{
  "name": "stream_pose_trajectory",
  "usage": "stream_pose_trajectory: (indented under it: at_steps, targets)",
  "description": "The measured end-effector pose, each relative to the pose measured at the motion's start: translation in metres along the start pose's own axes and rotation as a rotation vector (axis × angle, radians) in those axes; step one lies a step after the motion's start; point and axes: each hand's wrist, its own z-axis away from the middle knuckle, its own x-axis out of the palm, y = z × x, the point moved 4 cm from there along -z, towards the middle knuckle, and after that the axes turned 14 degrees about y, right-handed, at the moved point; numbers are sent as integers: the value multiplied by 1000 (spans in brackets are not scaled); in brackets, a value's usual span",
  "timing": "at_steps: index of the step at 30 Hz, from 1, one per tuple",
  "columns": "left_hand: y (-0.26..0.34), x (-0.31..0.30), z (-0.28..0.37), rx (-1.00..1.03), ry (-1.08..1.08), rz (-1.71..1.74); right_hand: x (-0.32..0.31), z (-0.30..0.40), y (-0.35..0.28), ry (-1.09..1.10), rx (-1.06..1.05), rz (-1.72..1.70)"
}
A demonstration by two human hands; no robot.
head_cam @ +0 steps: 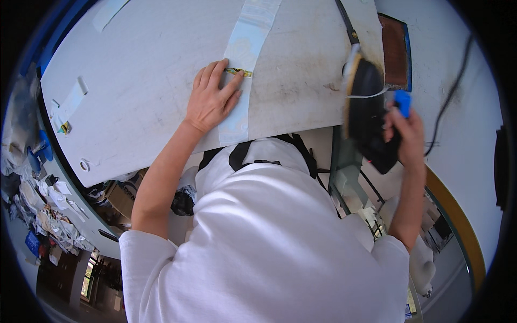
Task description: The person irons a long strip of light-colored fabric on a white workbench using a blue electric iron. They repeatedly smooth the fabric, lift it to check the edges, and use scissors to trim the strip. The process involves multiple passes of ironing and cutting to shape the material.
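Note:
My left hand (214, 97) lies palm down on a pale blue strip (252, 32) of thin, shiny material that runs across the white-covered table (145, 80). Its fingertips rest beside and on a small yellow patterned piece (247, 74), which lies across the strip and is partly hidden by the fingers. At the right edge of the table, my right hand (410, 135) grips the handle of a black electric iron (365, 109). The iron is tilted on its side and blurred, with its soleplate edge towards the table. A blue part (402, 103) shows above the hand.
A brown rest pad with a blue edge (396, 52) lies beyond the table's right side. Black cable (452, 89) hangs further right. A tape roll (84, 165) and film scraps (74, 99) lie at left. Crumpled bags and papers (56, 226) crowd the far left.

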Motion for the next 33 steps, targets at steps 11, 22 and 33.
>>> stream_pose_trajectory:
  at_steps: [11,22,33]
  targets:
    - [-6,-5,6,1,-7,44,183,63,-36,-167,-443,713]
    - [-29,-24,19,-76,102,-29,226,54,-42,-216,-487,788]
    - [-33,-28,32,-393,351,58,255,47,-56,-208,-598,857]
